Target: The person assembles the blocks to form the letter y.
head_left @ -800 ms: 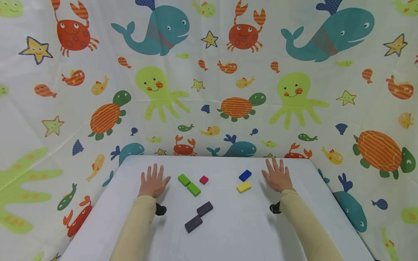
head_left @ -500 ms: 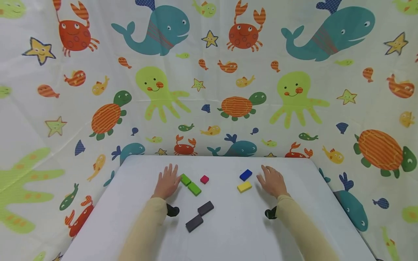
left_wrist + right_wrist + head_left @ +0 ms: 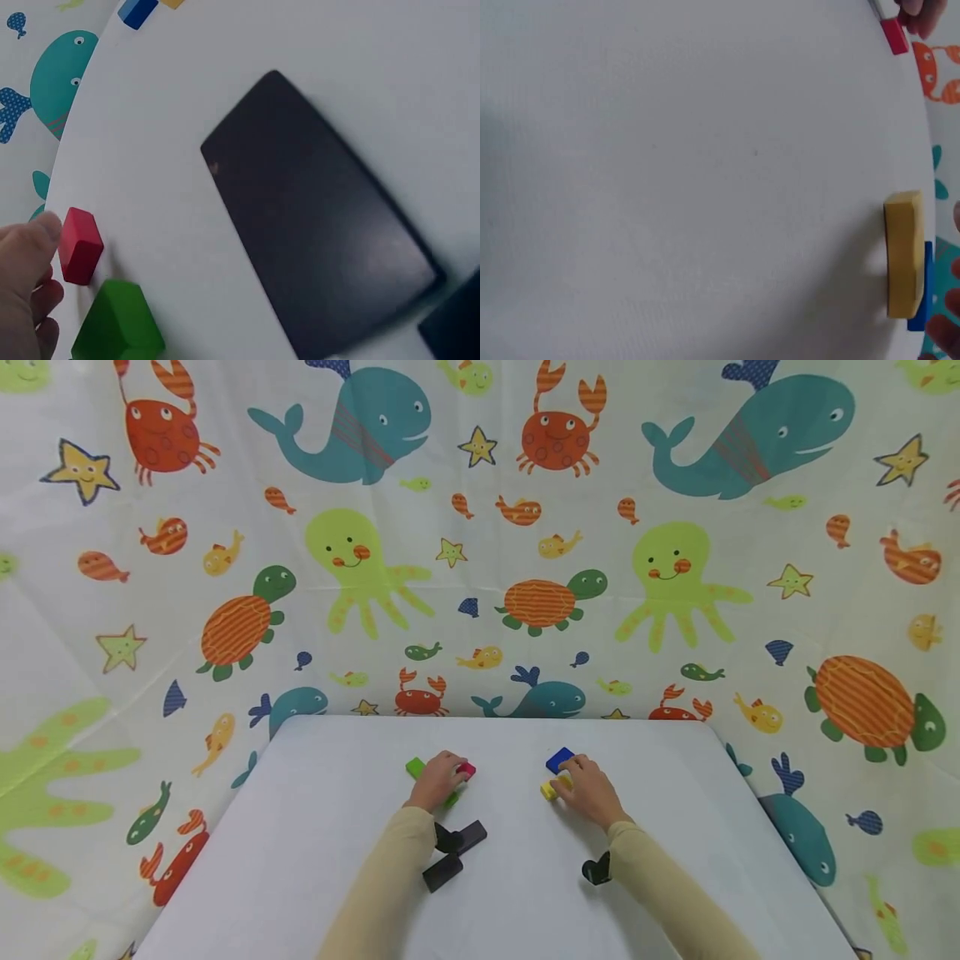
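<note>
My left hand (image 3: 437, 783) reaches over two green blocks (image 3: 415, 767) and pinches a small red block (image 3: 467, 770) at its fingertips. In the left wrist view, a fingertip overlaps the side of the red block (image 3: 80, 246), with the other fingers curled beside it. My right hand (image 3: 592, 792) hovers at a yellow block (image 3: 549, 792) and a blue block (image 3: 559, 760), its fingers bent and apart. Part of the yellow block is hidden under the thumb. The right wrist view has fingers at the right edge, beside the yellow block (image 3: 905, 255).
Two dark grey blocks (image 3: 442, 872) lie corner to corner below my left wrist, partly covered by its black wrist camera (image 3: 447, 838). The white table (image 3: 525, 893) ends at a curtain (image 3: 480, 552) printed with sea animals.
Both hands have moved inward from the table's sides. The left has gone right, over the green blocks to the red one; the right has come left to the yellow and blue blocks.
</note>
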The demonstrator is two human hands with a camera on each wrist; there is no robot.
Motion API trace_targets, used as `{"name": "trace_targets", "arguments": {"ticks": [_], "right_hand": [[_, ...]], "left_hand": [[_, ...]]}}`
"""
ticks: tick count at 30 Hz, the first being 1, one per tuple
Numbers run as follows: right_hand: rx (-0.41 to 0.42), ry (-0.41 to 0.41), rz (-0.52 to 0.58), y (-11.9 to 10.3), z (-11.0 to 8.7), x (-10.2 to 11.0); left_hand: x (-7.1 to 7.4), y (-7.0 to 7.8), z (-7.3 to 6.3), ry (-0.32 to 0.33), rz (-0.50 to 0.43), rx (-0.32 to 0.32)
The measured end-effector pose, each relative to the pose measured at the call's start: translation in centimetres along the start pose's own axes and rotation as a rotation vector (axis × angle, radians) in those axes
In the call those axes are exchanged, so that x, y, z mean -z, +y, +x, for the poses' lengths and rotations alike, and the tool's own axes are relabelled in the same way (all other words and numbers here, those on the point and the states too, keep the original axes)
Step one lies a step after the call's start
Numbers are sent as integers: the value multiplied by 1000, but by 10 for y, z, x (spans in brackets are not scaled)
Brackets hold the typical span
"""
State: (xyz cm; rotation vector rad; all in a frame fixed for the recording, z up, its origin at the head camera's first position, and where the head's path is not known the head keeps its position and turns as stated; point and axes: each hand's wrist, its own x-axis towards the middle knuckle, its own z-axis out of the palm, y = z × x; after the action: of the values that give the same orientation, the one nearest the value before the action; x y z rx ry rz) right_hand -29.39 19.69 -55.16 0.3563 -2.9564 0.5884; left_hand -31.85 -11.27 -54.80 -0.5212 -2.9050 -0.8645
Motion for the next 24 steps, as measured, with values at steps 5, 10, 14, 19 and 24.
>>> {"name": "trace_targets", "arguments": {"ticks": [5,10,14,19,24], "right_hand": [[-38,-57,44,-12,-5,-4],[-75,-80,46,-17,0,-5],[-105,-113,65,-15,10,-9],[-131,-116,91,-6,22,-8],[-126,-113,63,5,29,-9]], "left_hand": [[-4,4,1,-24,-11,33],[-6,5,7,-9,33,44],[-7,10,11,-20,41,81],[-11,23,14,-85,20,131],[-18,32,18,-128,18,79]]}}
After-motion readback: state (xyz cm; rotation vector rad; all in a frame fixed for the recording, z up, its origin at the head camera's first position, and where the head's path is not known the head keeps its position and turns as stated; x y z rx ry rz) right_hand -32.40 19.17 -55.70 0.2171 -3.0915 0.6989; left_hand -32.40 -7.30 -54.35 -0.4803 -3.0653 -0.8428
